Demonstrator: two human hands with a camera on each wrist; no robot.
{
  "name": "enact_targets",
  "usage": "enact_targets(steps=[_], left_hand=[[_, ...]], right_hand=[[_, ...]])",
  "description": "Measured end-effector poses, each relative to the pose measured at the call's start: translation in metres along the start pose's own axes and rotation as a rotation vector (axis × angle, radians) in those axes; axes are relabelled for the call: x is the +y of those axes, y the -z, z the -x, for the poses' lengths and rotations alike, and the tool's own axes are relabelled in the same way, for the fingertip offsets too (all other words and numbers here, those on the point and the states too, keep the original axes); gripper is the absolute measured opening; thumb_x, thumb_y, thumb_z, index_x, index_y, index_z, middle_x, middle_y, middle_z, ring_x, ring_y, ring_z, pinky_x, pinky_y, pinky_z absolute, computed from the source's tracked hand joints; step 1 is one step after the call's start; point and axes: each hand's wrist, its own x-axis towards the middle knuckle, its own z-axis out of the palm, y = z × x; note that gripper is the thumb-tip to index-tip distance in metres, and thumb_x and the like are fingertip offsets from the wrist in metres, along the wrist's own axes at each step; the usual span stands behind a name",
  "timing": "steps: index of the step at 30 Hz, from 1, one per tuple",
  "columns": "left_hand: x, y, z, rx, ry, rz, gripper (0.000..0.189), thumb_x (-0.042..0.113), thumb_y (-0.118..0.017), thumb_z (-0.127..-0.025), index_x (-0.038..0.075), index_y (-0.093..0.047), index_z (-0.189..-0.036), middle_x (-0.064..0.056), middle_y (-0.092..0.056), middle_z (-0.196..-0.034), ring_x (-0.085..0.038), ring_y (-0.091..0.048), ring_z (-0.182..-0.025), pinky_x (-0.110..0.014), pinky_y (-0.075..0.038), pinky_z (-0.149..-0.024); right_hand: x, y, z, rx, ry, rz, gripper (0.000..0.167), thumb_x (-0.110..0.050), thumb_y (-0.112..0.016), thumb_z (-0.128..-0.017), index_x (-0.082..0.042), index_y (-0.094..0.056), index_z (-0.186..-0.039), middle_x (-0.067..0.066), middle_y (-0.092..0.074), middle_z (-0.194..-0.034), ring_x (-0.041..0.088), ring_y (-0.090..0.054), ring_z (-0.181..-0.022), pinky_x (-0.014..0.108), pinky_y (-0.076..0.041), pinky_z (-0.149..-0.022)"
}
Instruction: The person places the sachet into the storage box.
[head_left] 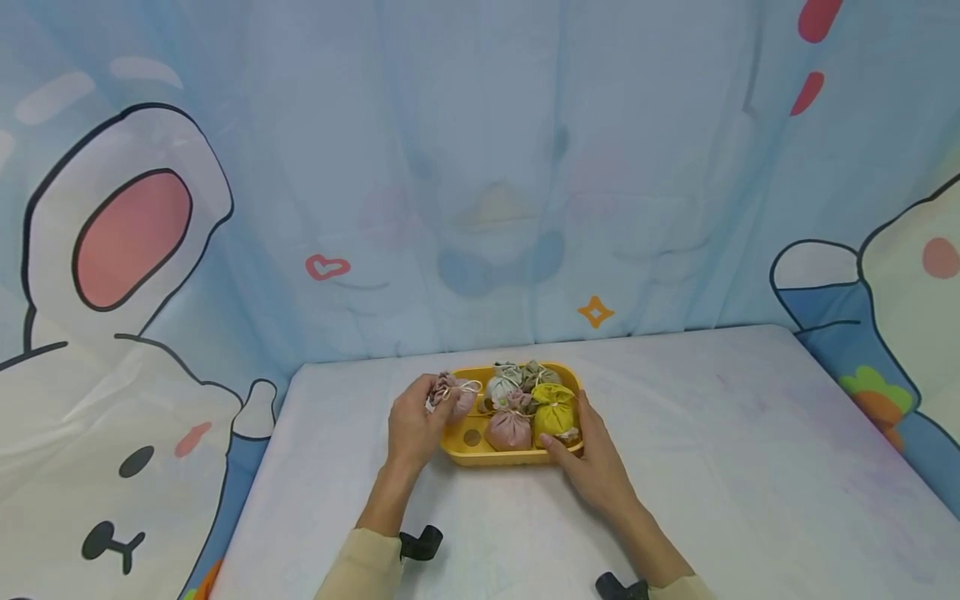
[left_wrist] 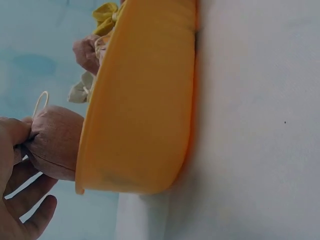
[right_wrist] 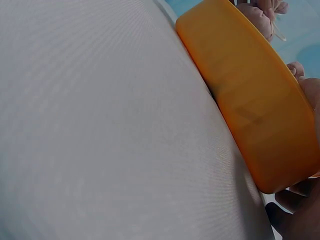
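Observation:
My left hand (head_left: 414, 425) pinches a dusty-pink drawstring pouch (head_left: 463, 402) by its gathered neck, over the left end of a yellow plastic tray (head_left: 491, 459). In the left wrist view this pouch (left_wrist: 56, 142) hangs right at the tray's rim, its pale cord looping up. With thumb on the front rim and fingers round the far side, my right hand (head_left: 600, 467) grips the tray's right end. Inside the tray sit a yellow pouch (head_left: 553, 414), another pink pouch (head_left: 508, 431), a whitish pouch (head_left: 501, 387) and a grey-green pouch (head_left: 542, 377).
The tray stands on a white-covered table (head_left: 750, 467), towards its back edge. A blue cartoon-printed curtain (head_left: 480, 125) hangs behind. Black straps with camera mounts (head_left: 422, 543) sit at both wrists.

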Motion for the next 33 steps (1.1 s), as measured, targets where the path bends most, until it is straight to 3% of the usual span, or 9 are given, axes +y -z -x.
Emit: enact_targets(steps=[6,16,24,33], left_hand=[[-0.006,-0.005,0.000,0.000,-0.022,-0.016,0.020,0.032,-0.078,-0.095,0.015,-0.071,-0.102,0.001,-0.067,-0.090,-0.015,-0.057,-0.081,-0.028,-0.047,-0.070],[-0.015,-0.014,-0.001,-0.016,-0.033,-0.059,0.021,0.032,-0.080,-0.093,0.014,-0.070,-0.097,0.001,-0.065,-0.087,-0.013,-0.054,-0.077,-0.026,-0.045,-0.067],[-0.009,-0.017,0.001,-0.106,0.017,-0.182,0.026,0.029,-0.082,-0.091,0.011,-0.075,-0.108,-0.004,-0.072,-0.102,-0.019,-0.062,-0.092,-0.040,-0.057,-0.082],[-0.011,-0.017,0.003,-0.099,-0.009,-0.154,0.040,0.035,-0.080,-0.092,0.010,-0.073,-0.122,-0.007,-0.074,-0.117,-0.025,-0.068,-0.106,-0.044,-0.058,-0.093]], right_hand=[[0.001,0.000,0.000,0.007,0.009,0.001,0.105,-0.063,-0.058,-0.099,-0.010,0.001,-0.168,0.023,-0.015,-0.173,0.045,-0.018,-0.159,0.065,-0.019,-0.125],[0.001,0.000,0.000,0.001,0.002,-0.003,0.105,-0.064,-0.058,-0.099,-0.012,0.001,-0.168,0.022,-0.015,-0.173,0.045,-0.018,-0.159,0.065,-0.019,-0.125],[-0.002,0.000,0.001,-0.006,-0.009,0.006,0.105,-0.064,-0.057,-0.099,-0.011,0.001,-0.168,0.022,-0.014,-0.173,0.045,-0.018,-0.159,0.064,-0.019,-0.126],[-0.002,0.001,0.001,-0.006,-0.011,0.003,0.105,-0.064,-0.058,-0.099,-0.012,0.002,-0.168,0.022,-0.014,-0.173,0.044,-0.017,-0.159,0.065,-0.018,-0.126]])
